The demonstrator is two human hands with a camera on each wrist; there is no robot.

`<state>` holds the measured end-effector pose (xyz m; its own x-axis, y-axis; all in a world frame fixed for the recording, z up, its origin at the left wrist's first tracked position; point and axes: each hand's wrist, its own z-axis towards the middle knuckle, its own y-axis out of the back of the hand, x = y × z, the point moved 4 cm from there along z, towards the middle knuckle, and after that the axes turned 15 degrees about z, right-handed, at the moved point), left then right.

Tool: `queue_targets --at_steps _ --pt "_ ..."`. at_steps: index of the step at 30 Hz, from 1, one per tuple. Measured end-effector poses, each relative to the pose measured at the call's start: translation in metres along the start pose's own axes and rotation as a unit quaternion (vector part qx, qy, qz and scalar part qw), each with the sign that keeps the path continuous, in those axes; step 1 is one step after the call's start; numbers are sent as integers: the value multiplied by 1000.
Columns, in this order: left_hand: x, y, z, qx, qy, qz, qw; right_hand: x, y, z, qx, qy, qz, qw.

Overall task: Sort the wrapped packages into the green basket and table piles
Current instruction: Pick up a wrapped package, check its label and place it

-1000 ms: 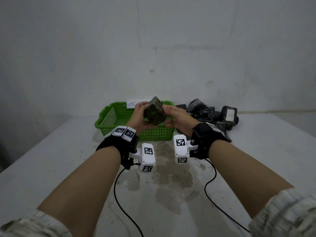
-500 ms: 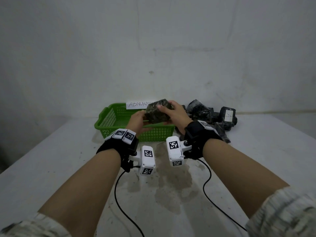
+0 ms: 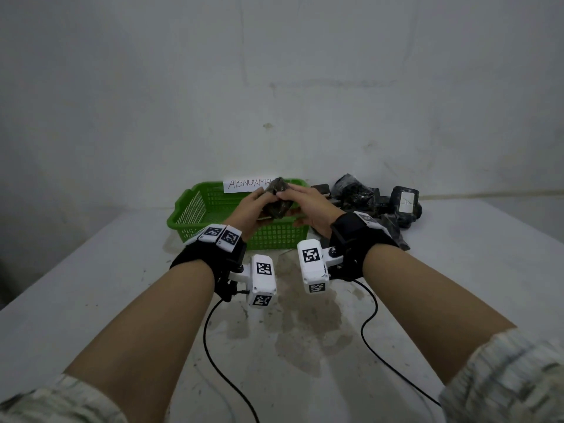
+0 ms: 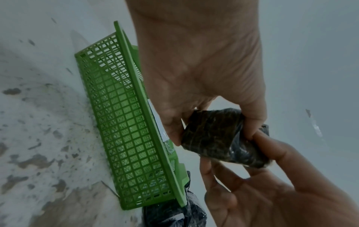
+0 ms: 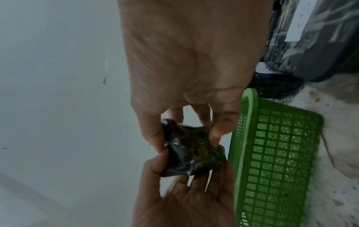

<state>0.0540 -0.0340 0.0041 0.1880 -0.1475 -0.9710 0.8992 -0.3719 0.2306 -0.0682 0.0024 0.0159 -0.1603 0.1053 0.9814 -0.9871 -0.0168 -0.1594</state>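
Note:
Both hands hold one dark, plastic-wrapped package (image 3: pixel 277 200) (image 4: pixel 219 136) (image 5: pixel 191 151) in the air above the green basket (image 3: pixel 195 209). My left hand (image 3: pixel 251 206) grips it from the left, thumb and fingers curled round its sides. My right hand (image 3: pixel 305 206) pinches it from the right and top. The basket (image 4: pixel 116 122) (image 5: pixel 276 153) sits against the back wall and carries a white paper label (image 3: pixel 247 184) reading ABNORMAL. No package shows inside the basket where its floor is visible.
A pile of dark wrapped packages (image 3: pixel 363 196) lies to the right of the basket; one (image 3: pixel 404 203) bears a white label marked A. Two black cables (image 3: pixel 213 346) trail from the wrists across the stained white table (image 3: pixel 91 285). A wall stands close behind.
The hands have turned the package between them, and the right hand's fingers have come over its top. The hands stay in about the same place above the basket.

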Motion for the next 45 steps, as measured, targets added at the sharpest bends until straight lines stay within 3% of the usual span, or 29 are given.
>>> queue_targets --at_steps 7,11,14,17,20,23,34,40,45 --pt "-3 -1 3 -19 0 -83 996 3 -2 9 -38 43 98 994" --pt "-6 3 3 -46 -3 -76 996 0 -1 10 -20 33 114 993" --pt "-6 5 3 -44 -6 -67 997 -5 0 11 -8 18 91 996" --pt "-4 5 1 -40 -3 -56 998 -3 1 10 -49 35 60 996" --pt "-4 5 1 -49 1 -11 999 -1 7 13 -100 105 -46 988" --pt "-5 7 -1 -52 8 -16 998 -3 9 15 -97 136 -153 974" --pt "-5 3 -7 10 15 -57 998 0 19 13 -111 141 -119 977" --pt "-2 6 -3 -31 12 -81 996 5 16 12 -82 141 -79 983" --pt "-1 7 0 -38 5 -97 995 0 8 7 -61 56 -41 996"
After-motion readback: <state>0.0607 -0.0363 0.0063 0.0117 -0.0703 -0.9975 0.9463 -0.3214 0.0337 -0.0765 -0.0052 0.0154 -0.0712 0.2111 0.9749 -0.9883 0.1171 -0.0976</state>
